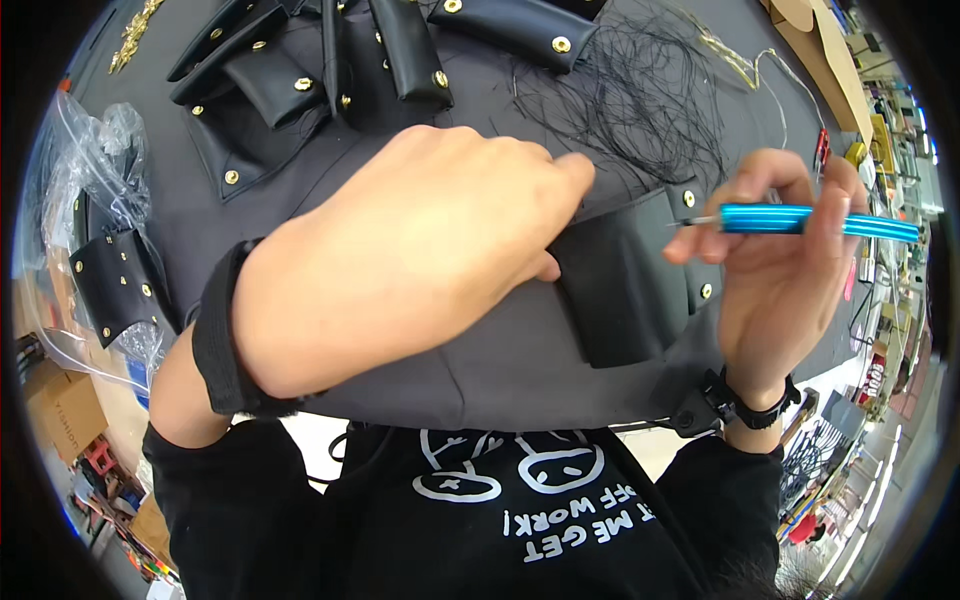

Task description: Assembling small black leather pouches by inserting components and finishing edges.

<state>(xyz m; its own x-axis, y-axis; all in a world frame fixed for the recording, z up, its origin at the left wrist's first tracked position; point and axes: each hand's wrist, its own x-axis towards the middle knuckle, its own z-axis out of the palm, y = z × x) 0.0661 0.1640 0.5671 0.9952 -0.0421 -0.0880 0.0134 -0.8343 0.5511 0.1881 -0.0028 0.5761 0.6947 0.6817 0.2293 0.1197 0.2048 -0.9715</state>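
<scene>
on grey cloth [510,365], black pouch [625,285] touches left fingers [573,180], grip unclear; right fingers [828,228] clasp blue tool [768,219].

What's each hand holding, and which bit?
The right hand holds a slim, shiny blue tool by its handle. The left hand touches the edge of a black leathery pouch; gripping unclear.

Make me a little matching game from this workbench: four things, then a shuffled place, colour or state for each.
1. Tool
2. Left hand
3. Threads
4. Plastic

A. Clear, crumpled
B. At the left edge of the pouch between the hands
C. Black, tangled
D. In the right hand

Pairs: 1-D, 2-B, 3-C, 4-A
</scene>
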